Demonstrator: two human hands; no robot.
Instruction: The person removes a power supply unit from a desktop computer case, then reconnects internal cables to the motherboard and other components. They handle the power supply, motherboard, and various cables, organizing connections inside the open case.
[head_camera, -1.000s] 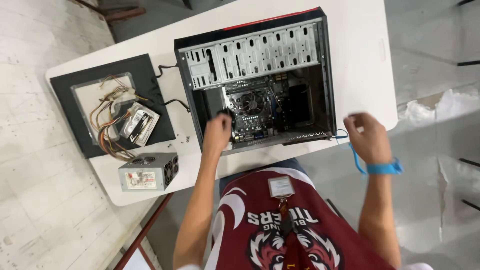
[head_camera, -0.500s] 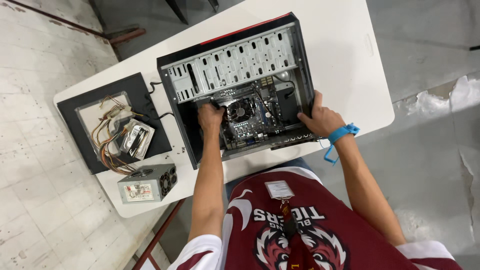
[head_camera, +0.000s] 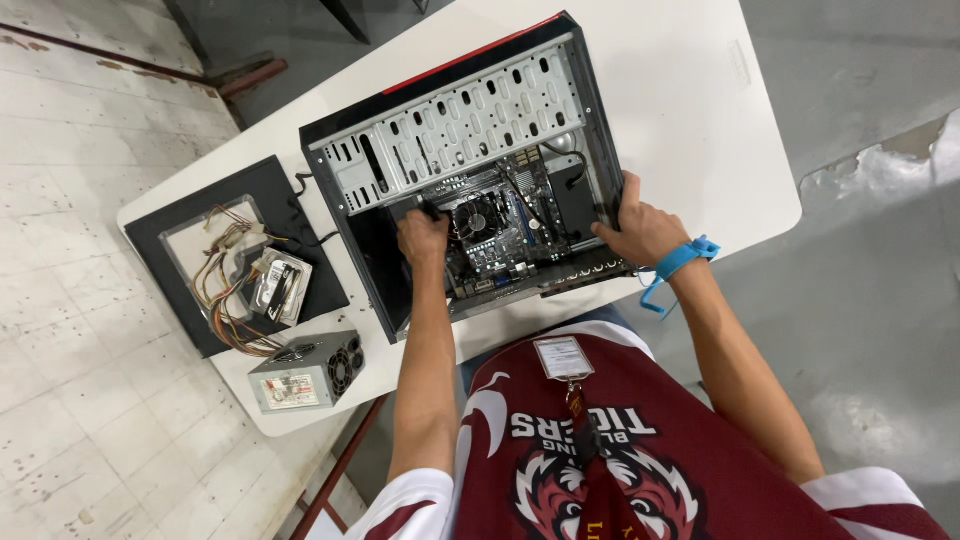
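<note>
An open black computer case (head_camera: 470, 130) is lying on its side on a white table (head_camera: 690, 110), filling the upper middle of the frame. The person's left hand (head_camera: 424, 236) is reaching inside the case at frame center, fingers curled down beside the round cooler fan (head_camera: 478, 217) on the motherboard (head_camera: 505, 240); whether they are gripping anything cannot be told. The right hand (head_camera: 640, 228), wearing a blue wrist strap (head_camera: 678, 262), is wrapping its fingers over the case's right edge, holding it. At the left of the frame, 1 black side panel (head_camera: 180, 235) is carrying a hard drive (head_camera: 280, 285) and loose coloured cables (head_camera: 225, 290). Below it, in the lower left, 1 grey power supply (head_camera: 308, 373) is sitting near the table edge.
</note>
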